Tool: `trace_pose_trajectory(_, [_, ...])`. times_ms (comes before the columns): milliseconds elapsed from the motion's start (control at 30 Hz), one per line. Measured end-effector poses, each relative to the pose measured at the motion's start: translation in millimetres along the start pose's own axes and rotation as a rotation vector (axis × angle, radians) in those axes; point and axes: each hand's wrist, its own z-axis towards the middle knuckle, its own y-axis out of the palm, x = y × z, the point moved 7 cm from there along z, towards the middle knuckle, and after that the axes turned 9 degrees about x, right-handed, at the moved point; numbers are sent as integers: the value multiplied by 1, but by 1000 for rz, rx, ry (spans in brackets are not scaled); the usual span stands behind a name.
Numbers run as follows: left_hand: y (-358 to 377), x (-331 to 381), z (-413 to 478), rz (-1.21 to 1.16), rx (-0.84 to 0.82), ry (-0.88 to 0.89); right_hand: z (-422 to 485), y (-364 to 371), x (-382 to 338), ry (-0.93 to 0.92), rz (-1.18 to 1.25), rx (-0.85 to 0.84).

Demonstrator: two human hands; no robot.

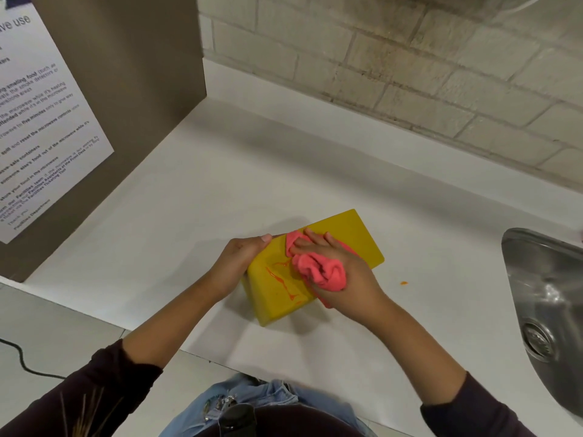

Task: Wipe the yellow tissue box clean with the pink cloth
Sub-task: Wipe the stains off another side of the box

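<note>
Right hand [334,263] is clenched around the bunched pink cloth [318,269], pressing it flat onto the top of the yellow tissue box [347,234], which lies on the white worktop [220,190] between both hands, and the left hand [243,260] grips the box's left edge to steady it. Orange streaks [280,279] show on the near end, just left of the cloth, so I'd call this wipe partly done at best: that smear needs a pass, and an orange spot [403,282] sits on the worktop to the right of the right hand
</note>
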Motion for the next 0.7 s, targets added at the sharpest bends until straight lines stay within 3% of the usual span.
trace_pose_trajectory(100, [-2,-2,2,11,9,-15,-3,-11,5,41,125,21])
trace_pose_trajectory(233, [-2,-2,2,14,31,-16,1,-16,-2,156,159,279])
trace_pose_trajectory(400, [0,-2,0,-15,42,-12,8,7,-15,90,-25,136])
trace_pose_trajectory(533, [0,-1,0,-23,23,-3,-1,3,-12,0,68,20])
trace_pose_trajectory(600, [-1,-2,0,-15,9,-5,-3,-5,-6,79,185,57])
trace_pose_trajectory(700, [-3,-4,2,6,36,-33,1,-12,-9,169,225,247])
